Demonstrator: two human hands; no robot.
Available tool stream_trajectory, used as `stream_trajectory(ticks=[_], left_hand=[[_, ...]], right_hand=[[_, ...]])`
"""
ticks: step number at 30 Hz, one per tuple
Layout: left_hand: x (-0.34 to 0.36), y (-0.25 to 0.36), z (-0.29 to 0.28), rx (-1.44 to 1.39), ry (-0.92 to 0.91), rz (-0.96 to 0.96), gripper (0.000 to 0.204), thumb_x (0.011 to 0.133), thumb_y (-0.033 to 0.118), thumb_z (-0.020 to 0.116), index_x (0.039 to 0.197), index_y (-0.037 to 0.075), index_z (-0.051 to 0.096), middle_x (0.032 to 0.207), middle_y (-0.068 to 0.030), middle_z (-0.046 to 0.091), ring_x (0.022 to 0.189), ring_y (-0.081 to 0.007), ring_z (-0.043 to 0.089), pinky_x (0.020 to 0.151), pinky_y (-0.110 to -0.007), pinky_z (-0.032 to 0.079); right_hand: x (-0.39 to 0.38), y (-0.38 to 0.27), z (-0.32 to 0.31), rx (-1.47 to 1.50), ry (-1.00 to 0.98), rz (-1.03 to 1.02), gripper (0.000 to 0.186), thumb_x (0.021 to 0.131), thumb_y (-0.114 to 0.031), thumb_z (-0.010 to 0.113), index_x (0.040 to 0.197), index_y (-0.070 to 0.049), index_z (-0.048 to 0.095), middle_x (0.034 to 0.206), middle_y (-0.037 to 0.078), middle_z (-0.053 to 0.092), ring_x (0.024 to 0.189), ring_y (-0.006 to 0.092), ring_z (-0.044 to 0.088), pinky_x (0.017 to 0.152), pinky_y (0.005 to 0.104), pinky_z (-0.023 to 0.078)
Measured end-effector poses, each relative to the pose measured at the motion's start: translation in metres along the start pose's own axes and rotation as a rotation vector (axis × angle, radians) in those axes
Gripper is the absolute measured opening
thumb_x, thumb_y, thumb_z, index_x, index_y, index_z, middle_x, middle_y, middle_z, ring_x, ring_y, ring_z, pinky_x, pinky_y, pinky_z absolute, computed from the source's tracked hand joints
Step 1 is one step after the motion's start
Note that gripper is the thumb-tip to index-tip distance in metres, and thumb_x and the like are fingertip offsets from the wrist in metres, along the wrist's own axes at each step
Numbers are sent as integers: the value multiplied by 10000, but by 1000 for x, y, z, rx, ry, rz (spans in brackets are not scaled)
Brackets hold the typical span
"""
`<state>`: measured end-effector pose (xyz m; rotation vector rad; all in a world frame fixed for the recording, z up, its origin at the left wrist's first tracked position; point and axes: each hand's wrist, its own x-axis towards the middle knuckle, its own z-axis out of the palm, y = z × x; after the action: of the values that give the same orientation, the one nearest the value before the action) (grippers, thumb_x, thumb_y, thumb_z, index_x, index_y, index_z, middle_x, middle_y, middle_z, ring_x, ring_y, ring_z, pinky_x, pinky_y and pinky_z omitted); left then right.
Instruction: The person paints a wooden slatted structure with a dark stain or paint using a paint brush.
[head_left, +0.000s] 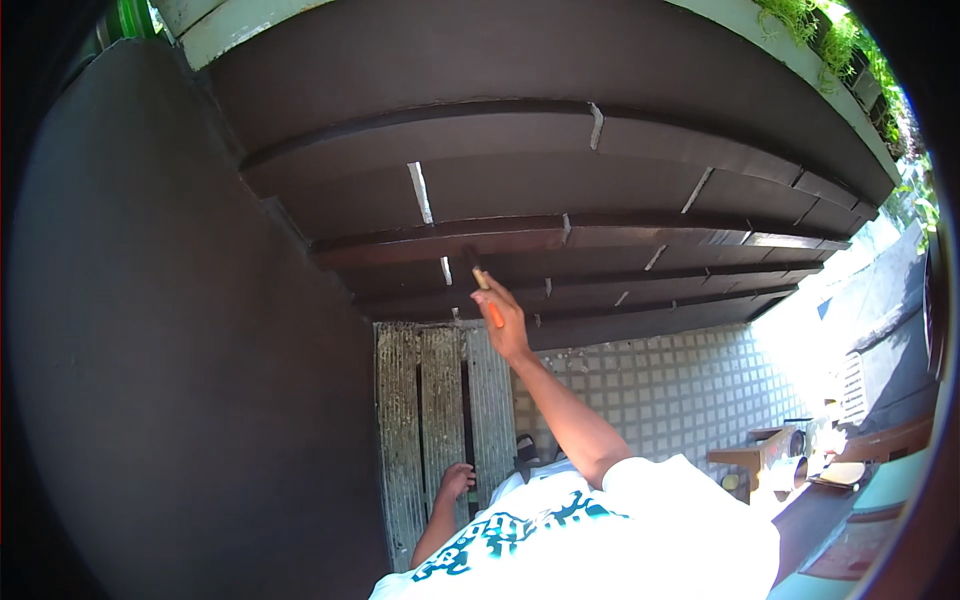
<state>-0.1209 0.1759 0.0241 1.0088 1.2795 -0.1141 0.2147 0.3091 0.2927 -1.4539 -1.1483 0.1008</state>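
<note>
In my right hand (pixel 505 325) is a paintbrush (pixel 481 281) with an orange handle end and dark bristles. My fingers close round the handle. The bristles point up at the dark brown slatted wall (pixel 450 195), just below one of its ledges; whether they touch it I cannot tell. Pale vertical strips, such as this white strip (pixel 420 193), break the brown at several joints. Low beside my body hangs my left hand (pixel 458 481), above the worn wooden planks (pixel 400 420). Its fingers are loosely bent and a little apart, and I see nothing in them.
A smooth dark brown wall (pixel 190 330) rises close on my left. Tiled floor (pixel 640 385) spreads to the right of the planks. At the far right stand a wooden stool (pixel 745 455) and assorted items. Green plants (pixel 840 45) hang over the wall's top right edge.
</note>
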Motion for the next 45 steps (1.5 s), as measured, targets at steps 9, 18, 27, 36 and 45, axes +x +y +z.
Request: stream_trajectory(ticks=[9,18,27,36,45], left_hand=[[0,-1,6,-10,31,-20,271,1010,223,495,1202,104,645,1018,-62,722,830,-170,681,729,-352,536],[-1,-11,15,-33,54,-13,263,1007,218,490,1186,111,649,985,-52,711,788,-161,666,710,-340,525],[3,-42,-4,-94,27,-10,267,998,219,514,1208,110,638,1000,-65,720,805,-177,678,712,-363,523],[-6,-27,16,-93,88,-37,261,983,193,531,1205,111,643,1021,-60,724,810,-178,682,717,-355,525],[-9,-28,32,-112,93,-16,279,941,149,516,1183,108,649,999,-50,719,814,-168,681,692,-353,525]], right_hand=[[-21,42,-67,-200,382,132,139,1010,-110,602,1044,-31,711,1379,219,608,1263,372,594,1045,433,474],[-8,-8,31,-2,198,46,108,996,-91,626,1041,-30,704,1330,228,638,1296,374,579,1066,429,457],[16,-2,4,-1,186,16,95,990,-43,610,1010,-45,703,1227,176,677,1208,328,632,1036,388,476],[12,6,-20,-270,370,45,177,1045,-164,567,1029,-37,690,1373,243,508,1295,363,489,1074,444,395],[8,-34,75,-62,94,12,164,1027,-176,601,1062,-43,691,1431,221,520,1291,379,516,1074,449,417]])
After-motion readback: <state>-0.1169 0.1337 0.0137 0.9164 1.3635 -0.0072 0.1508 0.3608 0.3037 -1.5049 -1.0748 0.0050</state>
